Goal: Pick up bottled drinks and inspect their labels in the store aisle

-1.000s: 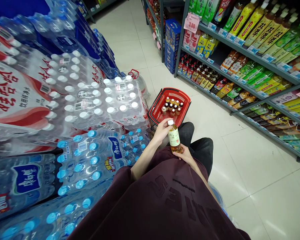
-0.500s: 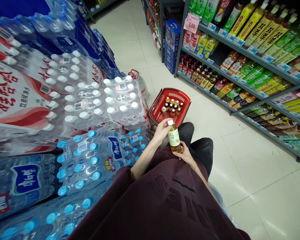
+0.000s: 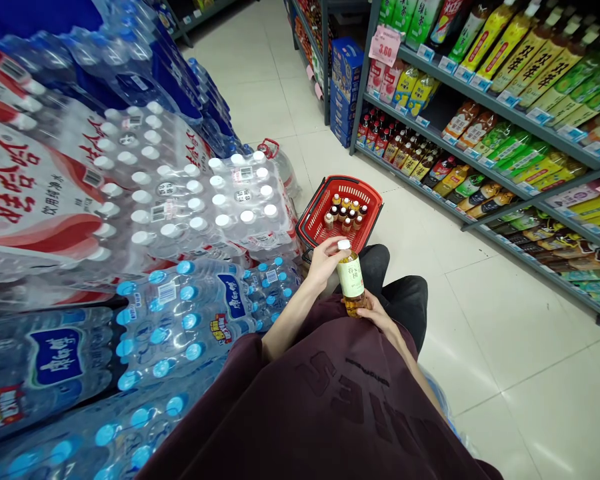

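Note:
Over my lap I have a drink bottle [image 3: 351, 279] with a white cap, a pale green label and amber liquid. My left hand [image 3: 325, 261] grips it near the cap, fingers curled at its upper end. Lower down, my right hand [image 3: 374, 312] is closed around the base. The bottle leans slightly, its cap pointing away from me. Just beyond it a red shopping basket [image 3: 374, 200] stands on the floor, with several small bottles [image 3: 347, 212] upright inside, their caps yellow, white and orange.
Stacked water packs [image 3: 190, 313] with blue and white caps fill my left side. A large water jug [image 3: 283, 167] with a red handle stands behind the basket. Shelves of drinks [image 3: 480, 80] run along the right, with blue cartons [image 3: 347, 87] at their end. Tiled floor [image 3: 460, 293] lies between.
The bottle has turned in my hands, so its label shows a different side. It sits slightly further right and nearer to me. The basket's contents look the same.

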The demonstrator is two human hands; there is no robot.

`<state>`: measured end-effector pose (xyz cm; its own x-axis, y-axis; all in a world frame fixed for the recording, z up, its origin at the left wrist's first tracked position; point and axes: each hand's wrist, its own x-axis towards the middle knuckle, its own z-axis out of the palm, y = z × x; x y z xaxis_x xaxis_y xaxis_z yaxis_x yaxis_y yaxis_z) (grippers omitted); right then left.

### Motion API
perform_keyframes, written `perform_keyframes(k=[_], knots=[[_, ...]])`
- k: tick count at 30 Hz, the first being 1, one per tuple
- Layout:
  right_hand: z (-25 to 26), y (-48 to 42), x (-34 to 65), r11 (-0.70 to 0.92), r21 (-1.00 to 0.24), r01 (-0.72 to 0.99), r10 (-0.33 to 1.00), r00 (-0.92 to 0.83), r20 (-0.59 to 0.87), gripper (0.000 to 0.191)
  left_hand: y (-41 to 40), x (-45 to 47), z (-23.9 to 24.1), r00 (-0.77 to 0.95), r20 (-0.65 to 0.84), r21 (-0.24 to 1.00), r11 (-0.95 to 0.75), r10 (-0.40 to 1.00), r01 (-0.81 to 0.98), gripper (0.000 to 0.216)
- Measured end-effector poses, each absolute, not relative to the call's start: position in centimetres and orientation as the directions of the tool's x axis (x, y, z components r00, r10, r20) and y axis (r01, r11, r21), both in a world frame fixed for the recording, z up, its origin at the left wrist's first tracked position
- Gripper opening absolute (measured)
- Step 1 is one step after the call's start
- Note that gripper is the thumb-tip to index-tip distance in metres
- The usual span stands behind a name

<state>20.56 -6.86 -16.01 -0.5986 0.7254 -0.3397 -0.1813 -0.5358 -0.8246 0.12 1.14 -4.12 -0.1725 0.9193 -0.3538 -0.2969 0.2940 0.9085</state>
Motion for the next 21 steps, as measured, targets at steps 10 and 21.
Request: perform_keyframes(k=[10,21], knots=[[-16.2,-7.4,21.5,-0.619,-0.779,-0.098,0.509,-0.806,-0.303,0.065,0.9,0.5,-4.6,-0.088,-0.340,0.931,0.322,0.936,-0.173,0.034],[-15.6,-7.6,20.4,-0.674,-0.721,-0.164,0.539,-0.776,-0.328,0.085,0.8,-0.1,-4.6,-0.042,-0.159,0.974,0.164,0.986,0.153,0.034]])
